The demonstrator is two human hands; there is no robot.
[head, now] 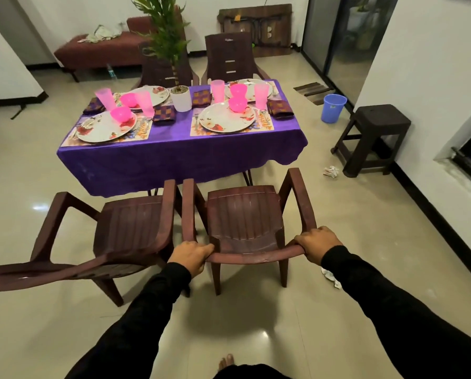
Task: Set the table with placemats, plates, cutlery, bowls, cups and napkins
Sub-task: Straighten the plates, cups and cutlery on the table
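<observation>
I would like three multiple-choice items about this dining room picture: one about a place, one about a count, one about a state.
1. Where does the white plant pot stand?
A. on the floor
B. mid-table, between the settings
C. on the dark stool

2. How many pink bowls sit on the plates?
A. two
B. six
C. four

3. What are the hands doing?
A. gripping one chair's backrest
B. carrying plates
C. hanging free

Answers:
1 B: the white plant pot stands on the purple tablecloth.
2 C: each of the four plates carries one bowl, like the nearest pink bowl.
3 A: the left hand and right hand curl round the chair's backrest.
</observation>
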